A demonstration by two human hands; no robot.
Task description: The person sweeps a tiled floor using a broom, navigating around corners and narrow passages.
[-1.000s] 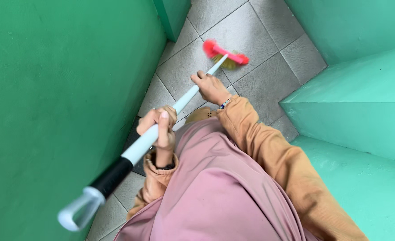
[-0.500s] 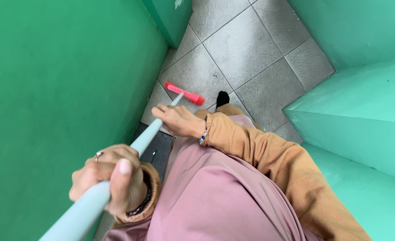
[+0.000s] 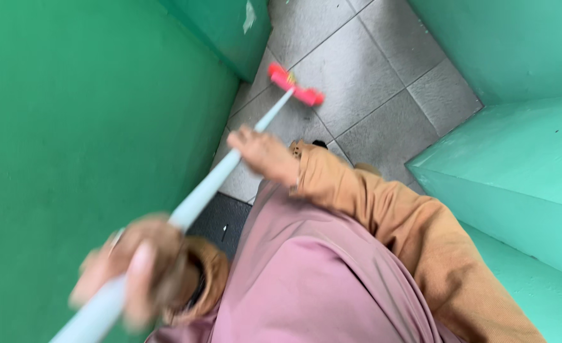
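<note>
I hold a long pale-blue broom handle (image 3: 208, 187) with both hands. My left hand (image 3: 132, 267) grips its upper end near the bottom left, blurred by motion. My right hand (image 3: 265, 154) is closed on the shaft further down, its brown sleeve running back to the right. The red broom head (image 3: 295, 86) rests on the grey tiled floor (image 3: 370, 82) ahead of me, next to the green wall's corner. A pink cloth covers my front below the hands.
A green wall (image 3: 71, 114) stands close on the left, with a jutting green corner (image 3: 230, 32) at the top. Lighter green steps or ledges (image 3: 516, 165) rise on the right. A dark mat (image 3: 220, 222) lies on the floor by my feet.
The broom head has swung out further from me along the floor by the wall, after being pulled in close half a second ago. Both hands kept their grip and moved with the handle.
</note>
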